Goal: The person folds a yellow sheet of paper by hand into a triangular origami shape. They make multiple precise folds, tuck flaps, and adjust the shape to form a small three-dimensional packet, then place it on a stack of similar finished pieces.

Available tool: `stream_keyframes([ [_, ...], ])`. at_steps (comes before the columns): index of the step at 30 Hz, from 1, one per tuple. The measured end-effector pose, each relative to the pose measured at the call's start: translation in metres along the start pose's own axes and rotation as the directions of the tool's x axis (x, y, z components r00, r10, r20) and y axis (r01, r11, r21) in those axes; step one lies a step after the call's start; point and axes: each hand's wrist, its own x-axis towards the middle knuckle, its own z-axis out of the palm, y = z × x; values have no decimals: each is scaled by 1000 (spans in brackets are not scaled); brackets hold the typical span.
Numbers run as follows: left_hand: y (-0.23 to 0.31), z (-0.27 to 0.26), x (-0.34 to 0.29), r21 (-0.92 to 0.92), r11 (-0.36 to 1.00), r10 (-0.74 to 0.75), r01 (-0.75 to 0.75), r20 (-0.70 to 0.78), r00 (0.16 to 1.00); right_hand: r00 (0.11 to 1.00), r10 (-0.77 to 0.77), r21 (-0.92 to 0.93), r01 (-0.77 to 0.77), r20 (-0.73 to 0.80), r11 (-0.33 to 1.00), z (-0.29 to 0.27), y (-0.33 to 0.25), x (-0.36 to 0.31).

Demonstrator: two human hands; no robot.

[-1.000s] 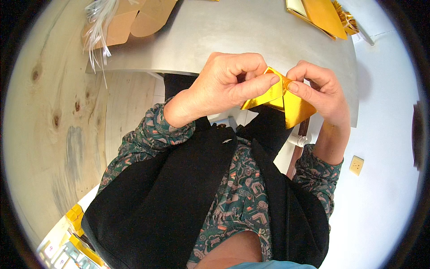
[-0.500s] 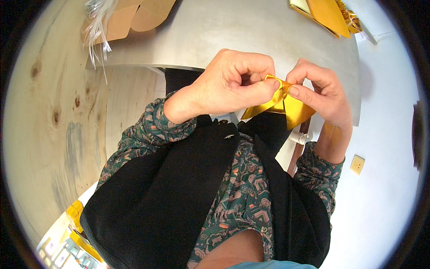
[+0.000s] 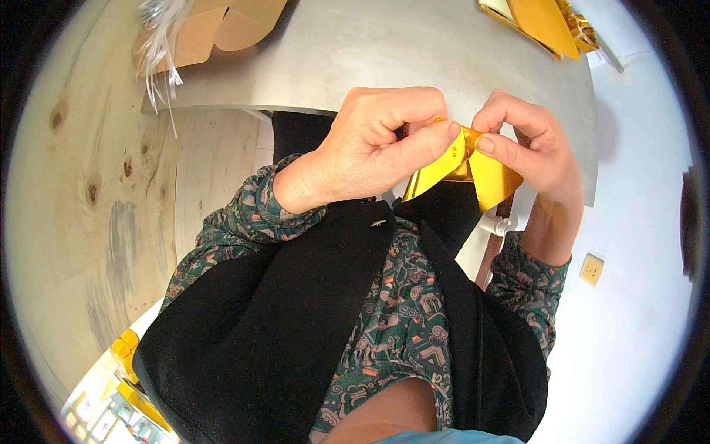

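A shiny gold ribbon bow (image 3: pixel 497 177) is held up between my two hands, at the near edge of the grey metal table (image 3: pixel 370 55). My left hand (image 3: pixel 384 140) pinches its upper left part between thumb and curled fingers. On the other side my right hand (image 3: pixel 529 148) grips the upper right part, thumb over the front. Two flat gold tails spread downward from the middle, one to the left and one to the right. The fingers partly hide the top of the bow.
At the far left of the table lies a brown cardboard box (image 3: pixel 192 37) with silvery-white ties (image 3: pixel 161 52) hanging over the edge. Gold envelopes or sheets (image 3: pixel 543 26) and a bundle of gold ties (image 3: pixel 583 29) lie at the far right. A plywood wall (image 3: pixel 89 148) stands left.
My left hand has shifted slightly down and its thumb has straightened along the ribbon. The bow's left tail now shows wider and flatter. My right hand has hardly moved.
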Motion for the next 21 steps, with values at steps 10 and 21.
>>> stream_keyframes([
  [10,-2,-3,-3,125,992,13,-14,10,1000,995,12,29,-15,98,999,-3,4,6],
  [21,-2,-4,-4,155,987,30,-28,-7,1000,998,-56,-58,59,40,997,2,6,10],
])
